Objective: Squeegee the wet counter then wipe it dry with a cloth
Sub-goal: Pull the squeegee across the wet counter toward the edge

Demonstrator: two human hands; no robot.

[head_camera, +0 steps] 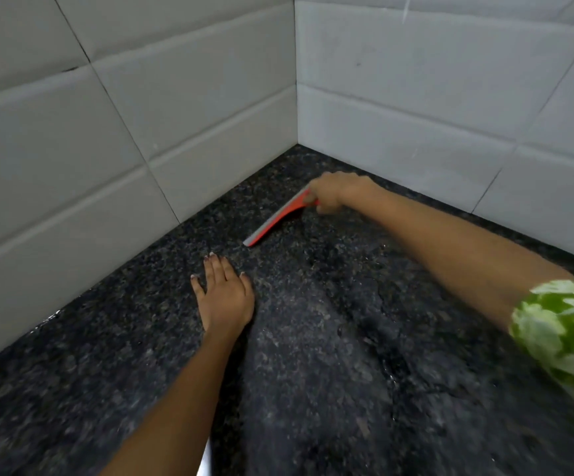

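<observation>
A red squeegee with a grey blade [275,221] rests its blade on the black speckled granite counter [330,355], close to the far corner. My right hand [333,194] is closed around its handle, arm stretched out from the right. My left hand [225,293] lies flat on the counter, palm down with fingers spread, a little nearer than the blade's free end and holding nothing. Shiny wet patches show on the counter at the right and centre. No cloth is in view.
White tiled walls [141,132] meet in a corner behind the counter, on the left and at the back. A green and white patterned sleeve [564,334] covers my right upper arm. A bright metal edge [204,462] shows at the bottom.
</observation>
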